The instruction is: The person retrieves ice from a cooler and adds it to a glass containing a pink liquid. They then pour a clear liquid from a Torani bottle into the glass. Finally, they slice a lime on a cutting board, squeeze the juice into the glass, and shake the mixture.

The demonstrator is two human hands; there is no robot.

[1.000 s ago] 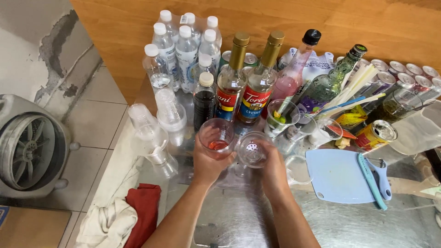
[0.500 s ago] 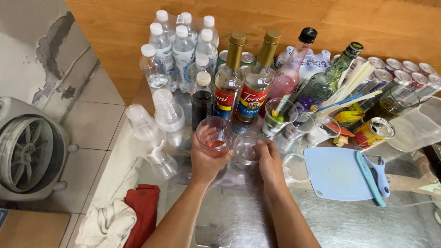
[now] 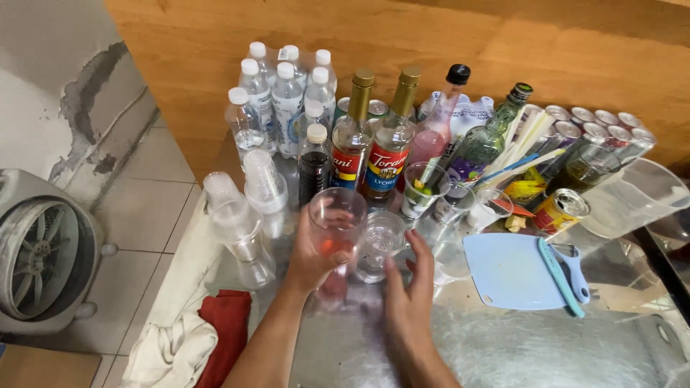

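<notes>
A steel counter [image 3: 503,345] runs along a wooden wall [image 3: 431,36], crowded at the back with bottles, cans and cups. Near its front edge, the left hand [image 3: 313,255] is closed around a clear plastic cup [image 3: 336,226], lifted a little off the counter. The cup stands close to upright, mouth up and leaning slightly away from the person, its long axis near vertical. A shallow pink drink sits in its bottom, so judging by that, some pouring is done and most of the cup is unfilled. Just to its right, a second clear cup [image 3: 379,244] stands on the counter, looking empty. The right hand [image 3: 410,302] is open with fingers spread, fingertips just beside that cup; whether they touch it I cannot tell. Behind stand two syrup bottles [image 3: 370,151] with gold caps, then water bottles [image 3: 277,100]. Further right lie a blue cutting board [image 3: 510,273] and a peeler [image 3: 564,269].
</notes>
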